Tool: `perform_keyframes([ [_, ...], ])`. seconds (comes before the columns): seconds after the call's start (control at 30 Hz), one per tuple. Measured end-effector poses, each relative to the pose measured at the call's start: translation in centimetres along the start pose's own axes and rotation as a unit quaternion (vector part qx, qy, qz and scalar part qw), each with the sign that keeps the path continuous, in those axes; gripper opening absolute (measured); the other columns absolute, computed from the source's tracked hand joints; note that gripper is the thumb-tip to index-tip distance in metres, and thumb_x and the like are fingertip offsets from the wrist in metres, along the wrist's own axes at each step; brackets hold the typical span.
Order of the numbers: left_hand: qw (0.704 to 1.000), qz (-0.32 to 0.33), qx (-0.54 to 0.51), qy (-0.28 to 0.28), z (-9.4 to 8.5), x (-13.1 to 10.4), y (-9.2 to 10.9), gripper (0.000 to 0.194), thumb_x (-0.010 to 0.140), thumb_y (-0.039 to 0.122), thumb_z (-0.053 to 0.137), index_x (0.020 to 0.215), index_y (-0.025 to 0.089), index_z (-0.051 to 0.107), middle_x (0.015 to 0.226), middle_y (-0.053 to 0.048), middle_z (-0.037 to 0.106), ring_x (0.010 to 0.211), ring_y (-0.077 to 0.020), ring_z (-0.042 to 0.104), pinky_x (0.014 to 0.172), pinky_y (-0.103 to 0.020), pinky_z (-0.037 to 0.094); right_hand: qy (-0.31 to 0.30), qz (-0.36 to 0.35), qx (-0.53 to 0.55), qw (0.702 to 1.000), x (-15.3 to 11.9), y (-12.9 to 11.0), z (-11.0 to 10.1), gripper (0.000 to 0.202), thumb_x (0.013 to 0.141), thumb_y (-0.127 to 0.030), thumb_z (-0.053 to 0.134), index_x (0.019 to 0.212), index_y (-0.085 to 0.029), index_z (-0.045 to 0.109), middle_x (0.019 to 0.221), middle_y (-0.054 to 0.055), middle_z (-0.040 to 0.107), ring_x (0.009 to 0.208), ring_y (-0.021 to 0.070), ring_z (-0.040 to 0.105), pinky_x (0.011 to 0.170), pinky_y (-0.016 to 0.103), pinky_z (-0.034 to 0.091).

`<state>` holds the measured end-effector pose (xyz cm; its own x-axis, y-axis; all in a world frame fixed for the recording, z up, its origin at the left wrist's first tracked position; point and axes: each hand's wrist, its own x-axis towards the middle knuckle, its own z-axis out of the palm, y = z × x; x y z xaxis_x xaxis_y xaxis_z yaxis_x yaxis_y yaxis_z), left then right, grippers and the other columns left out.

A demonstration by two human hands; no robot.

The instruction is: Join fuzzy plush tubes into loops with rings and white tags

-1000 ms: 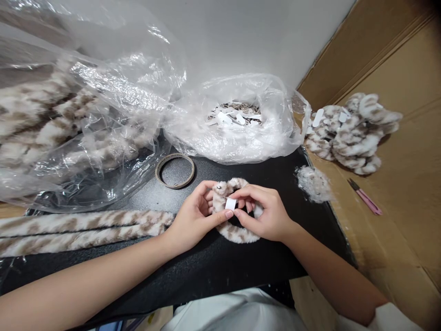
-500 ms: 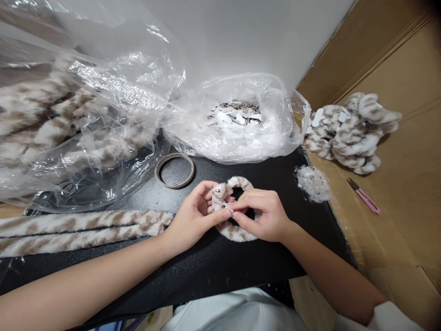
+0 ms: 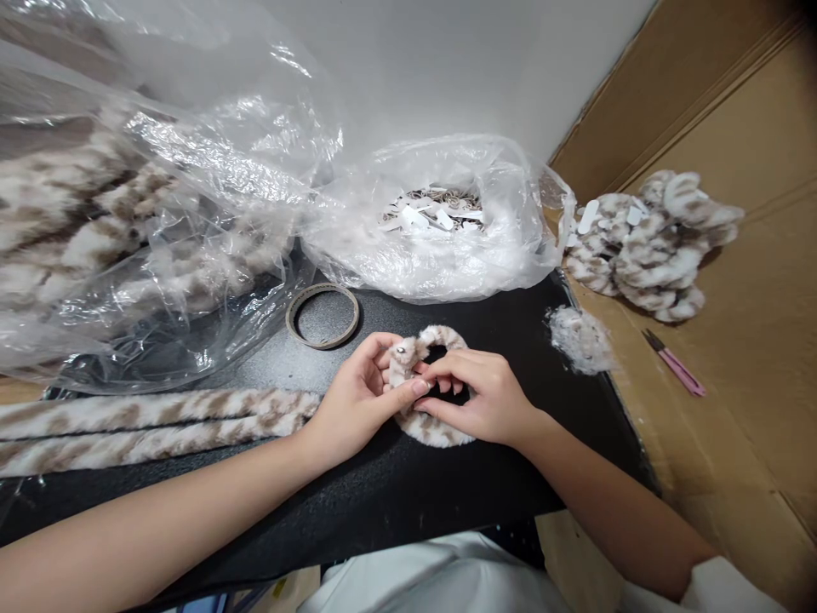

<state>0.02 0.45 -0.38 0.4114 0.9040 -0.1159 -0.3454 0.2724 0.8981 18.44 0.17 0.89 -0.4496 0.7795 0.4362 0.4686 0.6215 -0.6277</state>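
A ring of white-and-brown plush cord lies over the black table, held between both hands. My left hand grips its left side, thumb on top and fingers beneath. A small shiny metal piece shows at the ring's upper left, where the fluffy end folds over. My right hand is pinched at the ring's inner left edge, its fingertips meeting my left thumb. What those fingertips hold is hidden. Left of the hands, two straight plush strips lie side by side.
A brown tape core sits behind my left hand. Farther back, a clear bag holds white tags and metal clasps. A large plastic bag of plush stands left. On the cardboard at right are finished-looking plush loops and pink-handled snips.
The white tag piece seen between my fingertips is now covered by them. My right fingers have shifted slightly left, closing in against my left thumb.
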Motion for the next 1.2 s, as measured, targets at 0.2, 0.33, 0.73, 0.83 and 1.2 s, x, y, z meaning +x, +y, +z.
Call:
perform_keyframes([
  [0.2, 1.000, -0.006, 0.006, 0.007, 0.03, 0.04, -0.08, 0.037, 0.074, 0.018, 0.078, 0.099, 0.020, 0.051, 0.087, 0.001, 0.066, 0.081, -0.0132, 0.066, 0.072, -0.023, 0.052, -0.004, 0.005, -0.026, 1.000, -0.06, 0.09, 0.34, 0.011, 0.083, -0.024, 0.068, 0.088, -0.015, 0.067, 0.062, -0.003, 0.057, 0.055, 0.0092, 0.053, 0.056, 0.021, 0.044],
  [0.33, 1.000, 0.000, 0.002, 0.005, 0.06, 0.08, 0.01, 0.039, 0.073, 0.017, 0.078, 0.100, 0.020, 0.051, 0.090, 0.000, 0.066, 0.083, -0.0137, 0.066, 0.073, -0.023, 0.052, 0.000, -0.013, -0.052, 0.999, 0.00, 0.12, 0.38, 0.009, 0.085, -0.023, 0.065, 0.088, -0.015, 0.068, 0.059, -0.004, 0.055, 0.053, 0.0094, 0.051, 0.057, 0.022, 0.043],
  [0.73, 0.997, -0.040, -0.054, 0.041, -0.78, -0.08, -0.56, 0.037, 0.075, 0.005, 0.052, 0.106, 0.024, 0.059, 0.085, 0.004, 0.068, 0.070, -0.0097, 0.060, 0.068, -0.019, 0.048, 0.008, 0.022, -0.036, 0.999, 0.07, 0.20, -0.02, 0.014, 0.086, -0.029, 0.067, 0.086, -0.015, 0.069, 0.056, -0.004, 0.052, 0.050, 0.0086, 0.048, 0.054, 0.022, 0.041],
  [0.83, 0.997, -0.034, -0.055, 0.032, -0.58, -0.04, -0.46, 0.036, 0.077, 0.007, 0.054, 0.108, 0.023, 0.057, 0.090, 0.002, 0.070, 0.074, -0.0111, 0.063, 0.071, -0.021, 0.049, 0.015, 0.012, -0.034, 0.999, 0.19, 0.17, -0.19, 0.014, 0.087, -0.027, 0.065, 0.086, -0.014, 0.069, 0.055, -0.004, 0.053, 0.049, 0.0086, 0.048, 0.054, 0.022, 0.041],
  [1.2, 1.000, -0.017, -0.004, 0.013, -0.22, -0.04, 0.07, 0.028, 0.083, 0.023, 0.068, 0.107, 0.022, 0.054, 0.089, 0.002, 0.065, 0.070, -0.0083, 0.062, 0.065, -0.018, 0.050, 0.038, 0.063, -0.026, 0.997, 0.22, -0.09, -0.59, 0.015, 0.089, -0.021, 0.061, 0.079, -0.014, 0.070, 0.059, 0.000, 0.060, 0.049, 0.0080, 0.047, 0.052, 0.021, 0.039],
])
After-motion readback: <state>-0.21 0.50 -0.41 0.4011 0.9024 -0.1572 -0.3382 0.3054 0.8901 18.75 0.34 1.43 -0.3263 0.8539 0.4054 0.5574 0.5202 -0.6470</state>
